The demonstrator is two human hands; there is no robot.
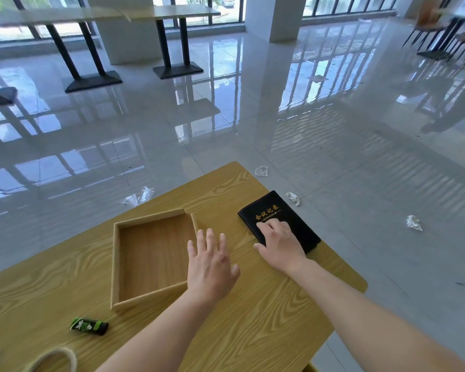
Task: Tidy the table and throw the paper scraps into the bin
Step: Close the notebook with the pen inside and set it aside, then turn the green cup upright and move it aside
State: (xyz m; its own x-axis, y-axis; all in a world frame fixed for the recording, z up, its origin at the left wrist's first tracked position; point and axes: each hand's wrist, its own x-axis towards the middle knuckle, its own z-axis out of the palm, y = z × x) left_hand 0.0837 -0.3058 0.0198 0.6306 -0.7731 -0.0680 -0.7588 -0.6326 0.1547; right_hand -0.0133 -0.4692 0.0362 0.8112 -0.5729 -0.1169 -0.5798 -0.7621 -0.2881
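Tidying looks barely begun: the right hand (279,244) presses flat on the black notebook (278,220) at the table (253,331) far-right edge, the left hand (211,264) hovers spread and empty beside the bare wooden tray (116,264), while paper scraps (414,222) litter the floor beyond, no bin visible

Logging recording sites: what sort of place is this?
Probably a canteen or office common room: pedestal tables on a glossy tiled floor, tall windows, chairs in the far corner.
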